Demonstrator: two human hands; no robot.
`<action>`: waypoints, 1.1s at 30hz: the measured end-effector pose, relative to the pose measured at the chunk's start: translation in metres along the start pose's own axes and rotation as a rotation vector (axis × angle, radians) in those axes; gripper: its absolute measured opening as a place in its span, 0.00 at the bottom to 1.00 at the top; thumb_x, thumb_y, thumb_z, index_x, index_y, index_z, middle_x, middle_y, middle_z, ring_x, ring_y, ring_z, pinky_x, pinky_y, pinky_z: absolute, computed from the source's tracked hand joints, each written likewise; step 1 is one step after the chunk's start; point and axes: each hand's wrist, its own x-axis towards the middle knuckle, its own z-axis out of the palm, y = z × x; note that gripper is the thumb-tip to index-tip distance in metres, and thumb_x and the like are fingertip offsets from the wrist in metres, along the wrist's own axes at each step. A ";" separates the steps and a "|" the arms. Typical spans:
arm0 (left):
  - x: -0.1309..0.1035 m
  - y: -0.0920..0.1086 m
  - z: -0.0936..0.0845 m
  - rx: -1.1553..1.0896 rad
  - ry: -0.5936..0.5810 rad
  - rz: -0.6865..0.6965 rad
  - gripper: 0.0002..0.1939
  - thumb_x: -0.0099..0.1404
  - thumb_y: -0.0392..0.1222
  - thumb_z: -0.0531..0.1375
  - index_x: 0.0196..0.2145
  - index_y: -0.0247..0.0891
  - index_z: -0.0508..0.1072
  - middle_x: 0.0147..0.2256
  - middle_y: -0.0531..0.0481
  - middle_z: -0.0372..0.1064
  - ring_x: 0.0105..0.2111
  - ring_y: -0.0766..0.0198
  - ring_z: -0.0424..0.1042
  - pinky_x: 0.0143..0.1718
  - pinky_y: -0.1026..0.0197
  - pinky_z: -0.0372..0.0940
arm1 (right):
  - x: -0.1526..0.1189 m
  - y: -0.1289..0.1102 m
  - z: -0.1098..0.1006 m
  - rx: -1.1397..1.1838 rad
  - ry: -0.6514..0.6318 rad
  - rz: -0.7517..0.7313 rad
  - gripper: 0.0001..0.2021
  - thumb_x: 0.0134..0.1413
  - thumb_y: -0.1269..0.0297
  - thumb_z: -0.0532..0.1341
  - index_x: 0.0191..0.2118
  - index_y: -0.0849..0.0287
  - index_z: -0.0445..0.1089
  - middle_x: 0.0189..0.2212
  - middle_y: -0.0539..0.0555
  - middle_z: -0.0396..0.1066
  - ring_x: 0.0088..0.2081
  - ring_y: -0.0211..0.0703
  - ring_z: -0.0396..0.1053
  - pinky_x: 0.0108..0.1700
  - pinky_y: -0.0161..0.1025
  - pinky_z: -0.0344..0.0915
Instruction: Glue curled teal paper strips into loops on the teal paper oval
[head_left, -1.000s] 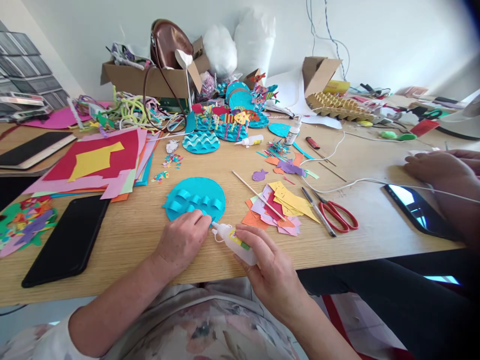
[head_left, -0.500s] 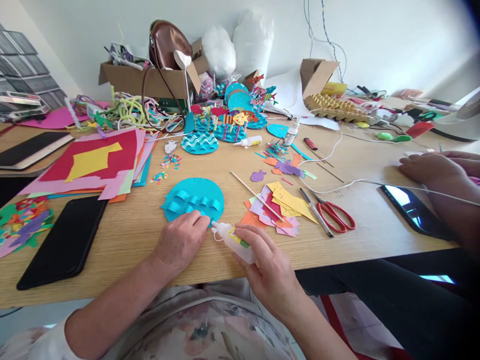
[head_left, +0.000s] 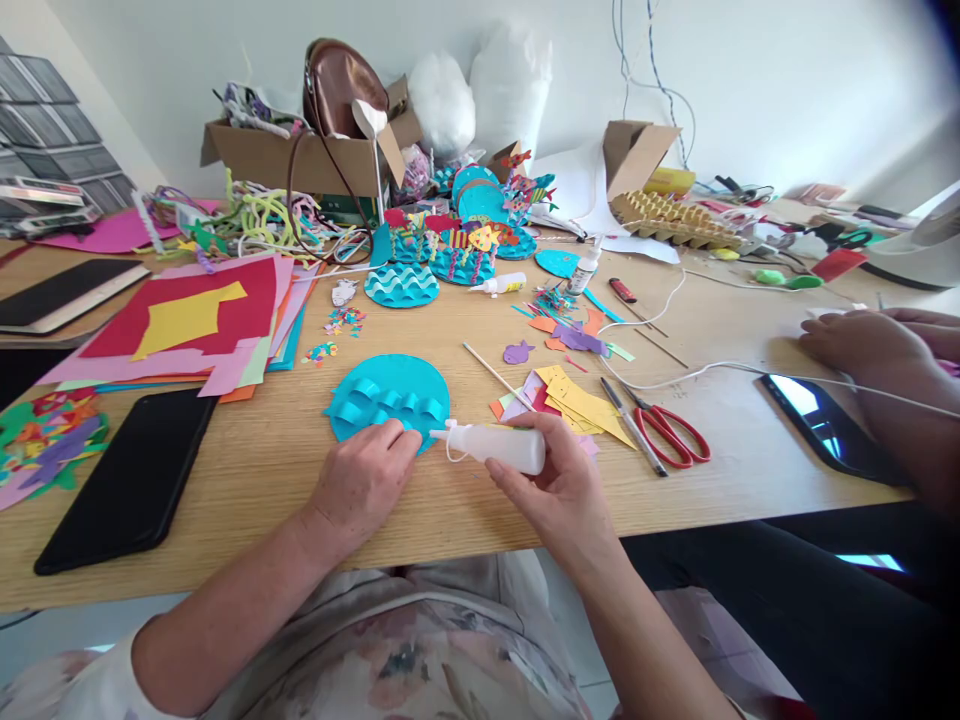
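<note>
A round blue paper piece (head_left: 409, 375) with curled wavy strips lies on the table. My left hand (head_left: 365, 478) rests at its lower edge, fingers closed together on a part of the blue strip, mostly hidden by the fingertips. My right hand (head_left: 555, 480) is closed around a white glue bottle (head_left: 499, 447), held nearly level with its nozzle pointing left, close to the blue piece's lower right edge and my left fingertips. Behind the bottle lie paper scraps (head_left: 581, 400) and a thin wooden stick (head_left: 487, 367).
Red-handled scissors (head_left: 679, 435) and a pen (head_left: 634, 428) lie to the right. A black phone (head_left: 127, 480) and coloured sheets (head_left: 255, 300) are at left. Another person's hands (head_left: 862, 345) are at far right, near a phone (head_left: 832, 430) and a white cable (head_left: 720, 362).
My right hand has moved right and slightly up, and the glue bottle has turned from tilted to nearly level, its nozzle drawn back from my left fingertips. My left hand has barely moved.
</note>
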 end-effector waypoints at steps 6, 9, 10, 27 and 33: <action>0.000 0.000 -0.002 -0.012 -0.033 -0.012 0.11 0.65 0.36 0.49 0.26 0.39 0.66 0.25 0.53 0.64 0.26 0.64 0.66 0.26 0.63 0.56 | 0.006 -0.006 0.004 -0.053 -0.034 -0.077 0.13 0.48 0.65 0.60 0.41 0.55 0.61 0.34 0.51 0.66 0.29 0.36 0.63 0.27 0.32 0.62; 0.000 0.000 -0.002 -0.024 -0.046 -0.021 0.10 0.65 0.36 0.50 0.27 0.39 0.67 0.25 0.53 0.65 0.27 0.64 0.66 0.27 0.63 0.57 | 0.008 -0.012 0.004 -0.160 -0.075 -0.131 0.15 0.49 0.64 0.59 0.45 0.56 0.61 0.37 0.53 0.68 0.32 0.39 0.65 0.28 0.33 0.64; 0.000 0.000 -0.002 -0.027 -0.039 -0.021 0.10 0.65 0.36 0.50 0.27 0.39 0.67 0.25 0.53 0.65 0.27 0.64 0.67 0.27 0.63 0.57 | 0.009 -0.015 0.004 -0.197 -0.093 -0.153 0.16 0.50 0.64 0.59 0.46 0.57 0.61 0.37 0.54 0.68 0.33 0.39 0.66 0.29 0.34 0.64; 0.001 -0.001 -0.002 -0.033 0.037 0.006 0.09 0.63 0.34 0.51 0.25 0.38 0.65 0.24 0.52 0.65 0.26 0.62 0.67 0.26 0.62 0.57 | 0.020 -0.034 0.013 -0.443 -0.197 -0.382 0.26 0.56 0.66 0.53 0.59 0.61 0.48 0.41 0.59 0.67 0.39 0.46 0.66 0.38 0.41 0.65; 0.001 -0.001 -0.002 -0.029 0.020 -0.012 0.10 0.62 0.34 0.51 0.24 0.39 0.64 0.24 0.53 0.64 0.25 0.62 0.67 0.25 0.62 0.56 | 0.019 -0.034 0.013 -0.435 -0.222 -0.385 0.26 0.56 0.65 0.53 0.59 0.60 0.49 0.40 0.59 0.68 0.38 0.45 0.66 0.36 0.40 0.65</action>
